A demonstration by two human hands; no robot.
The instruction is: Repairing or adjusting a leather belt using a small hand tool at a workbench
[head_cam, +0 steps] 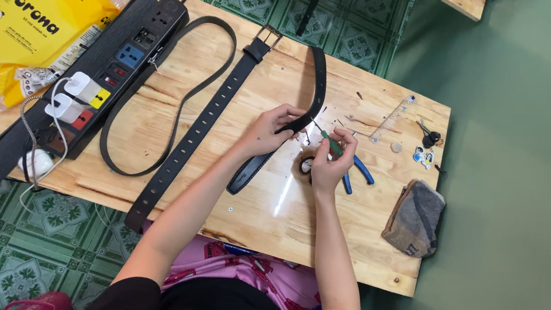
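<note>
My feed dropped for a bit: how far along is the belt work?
Looks done: one long black belt lies flat, its row of holes showing. In hand: left hand pinches a second belt strap; right hand holds a green-handled tool to it. Left: no finished hole visible there; blue pliers lie unused.

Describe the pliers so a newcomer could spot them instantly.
Start at the wooden tabletop, then go to the right hand holding a green-handled screwdriver. The pliers lie on the wood just beyond it, the only tool with blue handles.
</note>
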